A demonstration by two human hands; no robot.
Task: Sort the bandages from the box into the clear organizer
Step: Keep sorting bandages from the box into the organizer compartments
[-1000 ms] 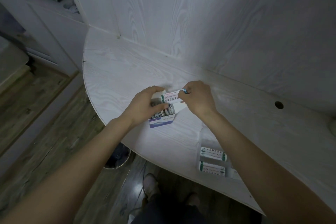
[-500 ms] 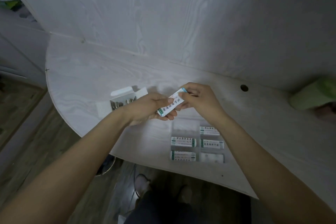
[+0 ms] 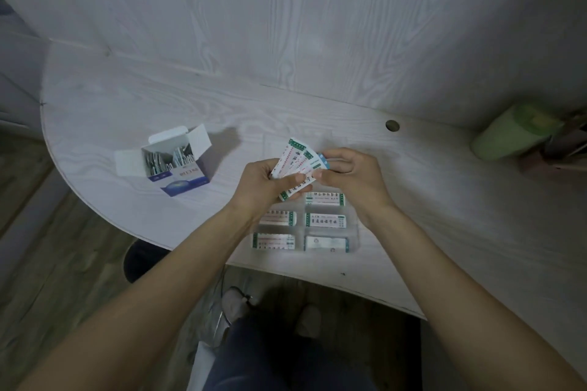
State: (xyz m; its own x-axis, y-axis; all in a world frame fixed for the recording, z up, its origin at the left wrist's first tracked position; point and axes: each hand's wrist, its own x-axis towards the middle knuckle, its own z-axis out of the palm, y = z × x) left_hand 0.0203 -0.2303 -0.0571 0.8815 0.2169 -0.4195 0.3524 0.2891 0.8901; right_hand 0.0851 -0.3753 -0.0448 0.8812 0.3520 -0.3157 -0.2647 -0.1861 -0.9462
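Fanned out now where half a second ago only one strip showed, the wrapped bandages (image 3: 297, 165) sit between both hands above the clear organizer (image 3: 352, 233). Since that earlier frame the view has also swung, so the box (image 3: 181, 168) shows whole. The left hand (image 3: 265, 182) grips the lower ends of the fan, thumb curled across the front. The right hand (image 3: 351, 176) pinches the upper right strip, one with a blue tip, between thumb and forefinger. Directly under the hands, the organizer lies on the white wood-grain desk (image 3: 127, 105), near its front edge; five of its compartments visibly hold bandages lying flat. To the organizer's left, well apart, stands the open box, flaps up, with more bandages upright inside. Far to the organizer's right, against the wall, lies a pale green roll (image 3: 511, 133). Behind the organizer, a round cable hole (image 3: 392, 125) pierces the desk.
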